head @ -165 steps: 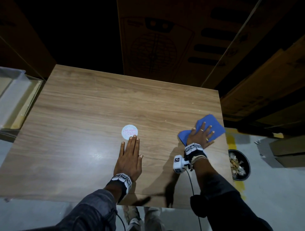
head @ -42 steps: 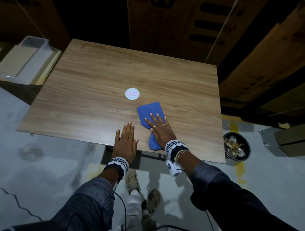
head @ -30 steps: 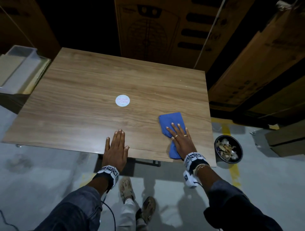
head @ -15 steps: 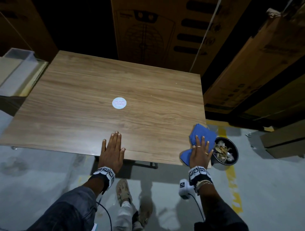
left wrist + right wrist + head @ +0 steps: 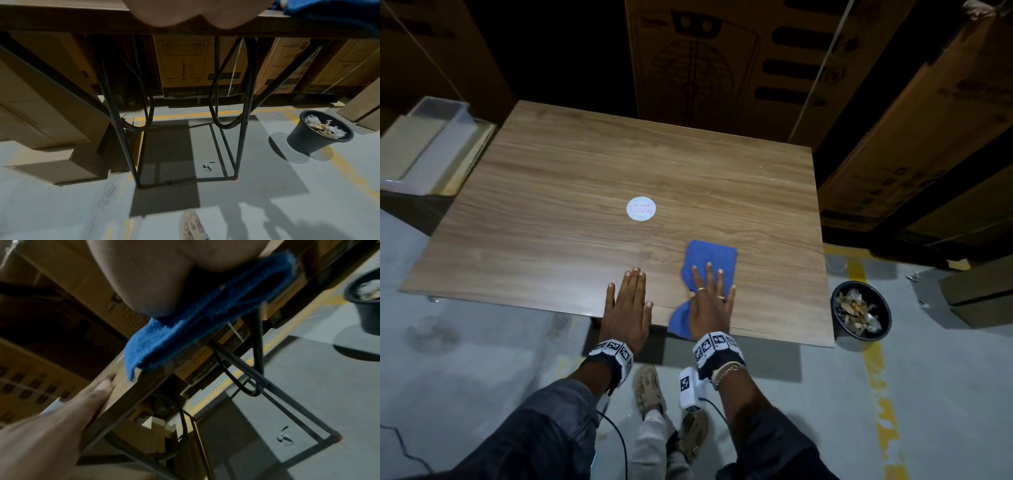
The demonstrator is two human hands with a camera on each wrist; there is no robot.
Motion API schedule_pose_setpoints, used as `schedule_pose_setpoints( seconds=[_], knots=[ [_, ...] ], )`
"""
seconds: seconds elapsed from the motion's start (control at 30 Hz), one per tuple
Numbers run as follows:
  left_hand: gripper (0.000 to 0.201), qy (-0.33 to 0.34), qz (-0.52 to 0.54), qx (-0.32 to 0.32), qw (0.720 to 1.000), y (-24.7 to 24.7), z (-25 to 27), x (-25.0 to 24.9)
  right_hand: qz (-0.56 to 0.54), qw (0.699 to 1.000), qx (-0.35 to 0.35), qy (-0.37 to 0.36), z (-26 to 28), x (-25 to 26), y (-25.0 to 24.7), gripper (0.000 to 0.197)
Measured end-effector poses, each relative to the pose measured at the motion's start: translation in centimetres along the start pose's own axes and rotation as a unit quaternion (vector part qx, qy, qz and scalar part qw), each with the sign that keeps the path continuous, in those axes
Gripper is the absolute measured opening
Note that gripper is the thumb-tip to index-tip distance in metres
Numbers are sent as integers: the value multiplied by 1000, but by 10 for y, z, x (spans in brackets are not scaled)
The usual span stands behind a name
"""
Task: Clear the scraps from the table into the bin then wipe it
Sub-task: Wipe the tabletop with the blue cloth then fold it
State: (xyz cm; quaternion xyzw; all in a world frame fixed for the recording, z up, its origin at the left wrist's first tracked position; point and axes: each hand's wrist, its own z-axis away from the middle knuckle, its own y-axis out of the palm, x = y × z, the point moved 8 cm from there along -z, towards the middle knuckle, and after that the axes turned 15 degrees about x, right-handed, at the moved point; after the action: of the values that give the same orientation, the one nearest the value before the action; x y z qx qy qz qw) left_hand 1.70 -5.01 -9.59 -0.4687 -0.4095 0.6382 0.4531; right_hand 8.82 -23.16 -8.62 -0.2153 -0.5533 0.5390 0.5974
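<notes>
Now wooden table [image 5: 592,178] scrap-free, wide bare surface beyond for strokes; round white sticker [image 5: 641,208] mid-top. Bin [image 5: 861,313] on floor off right corner, scraps inside. Left hand [image 5: 627,308] flat, fingers straight, likely bracing near edge. Right hand [image 5: 710,305] flat, pressing blue cloth [image 5: 710,255]; cloth tail overhangs near edge.

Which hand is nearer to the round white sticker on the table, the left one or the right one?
Left. The left hand lies flat just below the sticker; the right hand presses the blue cloth further toward the bin side.
</notes>
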Motion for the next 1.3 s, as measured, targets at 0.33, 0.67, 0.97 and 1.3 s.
schedule_pose_setpoints(
  seconds=[0.33, 0.67, 0.97, 1.3],
  knots=[
    [65, 10, 17, -7, 1000, 0, 0, 1, 92, 961, 103, -239, 22, 2, 1, 70],
    [65, 6, 11, -5, 1000, -4, 2, -1, 15, 997, 10, -77, 38, -172, -70, 55],
    [65, 4, -6, 5, 1000, -2, 0, 0, -75, 975, -142, 154, 69, -226, -80, 55],
    [66, -1, -10, 10, 1000, -2, -1, -1, -203, 905, -210, 310, 68, -174, -58, 61]
  ],
)
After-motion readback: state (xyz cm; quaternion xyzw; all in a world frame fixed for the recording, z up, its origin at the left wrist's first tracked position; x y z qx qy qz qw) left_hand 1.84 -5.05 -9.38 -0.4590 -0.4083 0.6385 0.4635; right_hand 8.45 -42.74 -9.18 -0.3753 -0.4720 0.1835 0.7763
